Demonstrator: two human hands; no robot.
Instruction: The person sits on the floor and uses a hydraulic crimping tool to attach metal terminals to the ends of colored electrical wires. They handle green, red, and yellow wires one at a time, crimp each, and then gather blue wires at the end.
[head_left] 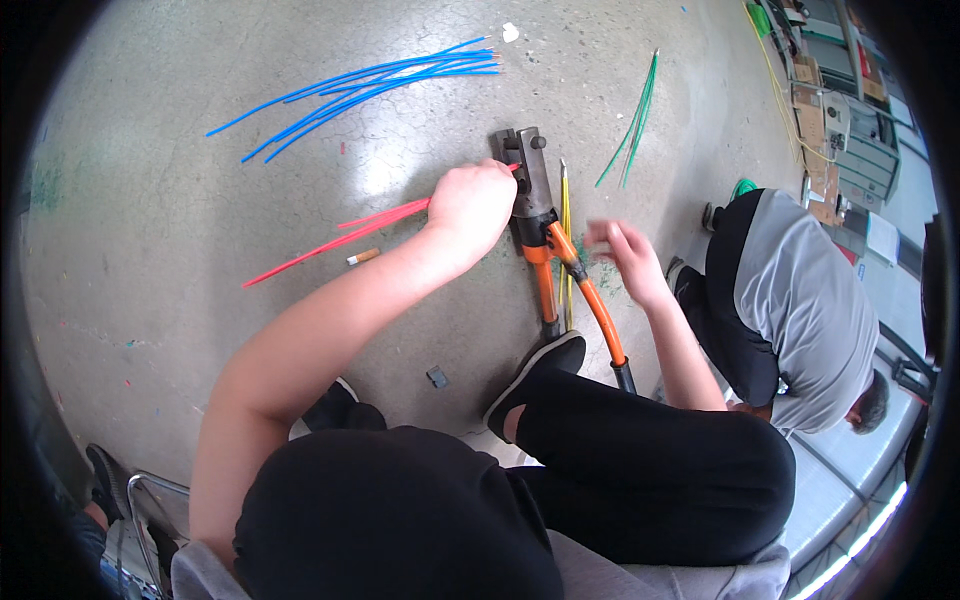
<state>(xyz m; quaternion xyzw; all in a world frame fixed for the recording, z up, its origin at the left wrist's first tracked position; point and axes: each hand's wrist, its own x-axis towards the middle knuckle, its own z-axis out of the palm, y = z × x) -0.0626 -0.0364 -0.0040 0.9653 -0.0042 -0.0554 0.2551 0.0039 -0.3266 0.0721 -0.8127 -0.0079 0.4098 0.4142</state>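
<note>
My left hand (pixel 474 212) is closed around red wires (pixel 385 216) at the head of a hydraulic crimping tool (pixel 537 200). A short red end shows between the hand and the tool's dark metal jaw. The wires trail out to the left of my hand. The tool lies on the floor with two orange handles (pixel 597 298) pointing toward me. My right hand (pixel 625 250) hovers just right of the handles, its fingertips smeared by motion. Whether it holds anything cannot be made out. Yellow wires (pixel 566 215) lie beside and partly behind the tool.
Blue wires (pixel 385 85) lie spread at the far left, green wires (pixel 637 125) at the far right. A small white-and-brown cylinder (pixel 362 257) and a small grey block (pixel 436 377) rest on the concrete floor. Another person (pixel 800 300) bends over at the right.
</note>
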